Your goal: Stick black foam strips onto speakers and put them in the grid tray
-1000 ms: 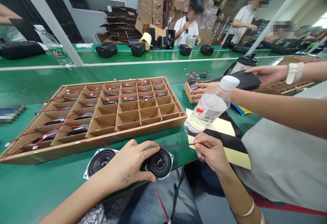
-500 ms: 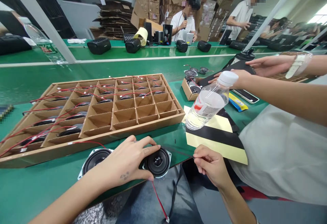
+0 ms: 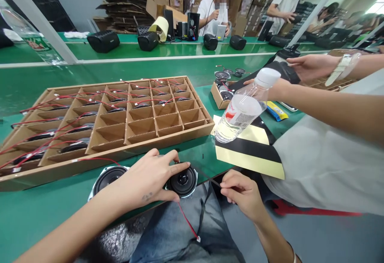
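Note:
My left hand [image 3: 151, 179] lies over a round black speaker [image 3: 182, 181] at the green bench's near edge, fingers curled round its rim. A second speaker [image 3: 106, 177] sits just left of it. My right hand [image 3: 240, 193] is pinched on a thin black wire [image 3: 207, 176] that runs to the speaker. A red wire [image 3: 189, 223] hangs from the speaker over my lap. Behind the speakers stands a cardboard divider tray [image 3: 168, 137] holding several speakers with red leads.
A co-worker's arm [image 3: 315, 105] reaches across from the right, near a clear water bottle [image 3: 244, 109] standing on yellow-and-black sheets [image 3: 252, 157]. A small box of speakers [image 3: 223, 95] lies beyond. Black speaker units [image 3: 103, 41] and other people are at the far bench.
My right hand has drawn back toward me off the bench with the black wire. The left hand stays on the speaker. The view has tilted downward.

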Available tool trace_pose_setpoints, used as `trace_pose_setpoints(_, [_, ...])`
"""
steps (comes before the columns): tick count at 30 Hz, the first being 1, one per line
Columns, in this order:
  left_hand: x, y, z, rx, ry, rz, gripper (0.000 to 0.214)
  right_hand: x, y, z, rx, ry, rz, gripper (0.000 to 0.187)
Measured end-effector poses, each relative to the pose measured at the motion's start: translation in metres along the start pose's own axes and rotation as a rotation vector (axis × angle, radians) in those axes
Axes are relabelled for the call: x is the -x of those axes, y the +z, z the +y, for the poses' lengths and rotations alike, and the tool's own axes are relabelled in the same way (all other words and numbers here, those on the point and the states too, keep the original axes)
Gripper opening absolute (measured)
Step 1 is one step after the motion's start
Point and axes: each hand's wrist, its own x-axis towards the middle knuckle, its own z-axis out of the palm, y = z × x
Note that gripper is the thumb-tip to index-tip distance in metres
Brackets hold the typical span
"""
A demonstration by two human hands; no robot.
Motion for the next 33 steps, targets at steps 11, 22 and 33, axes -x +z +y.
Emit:
trace_pose_setpoints(11, [0.003, 0.007, 0.007, -0.135, 0.012, 0.065, 0.072, 0.007, 0.01, -0.002, 0.184, -0.152, -0.037, 0.011])
trace_pose_setpoints(22, [0.002, 0.003, 0.025, -0.226, -0.067, -0.04, 0.07, 0.011, 0.019, -0.001, 0.269, -0.193, -0.078, 0.006])
trace_pose_setpoints(33, [-0.002, 0.011, 0.05, -0.289, -0.308, -0.002, 0.063, -0.032, 0.018, -0.011, 0.304, -0.175, -0.12, 0.004])
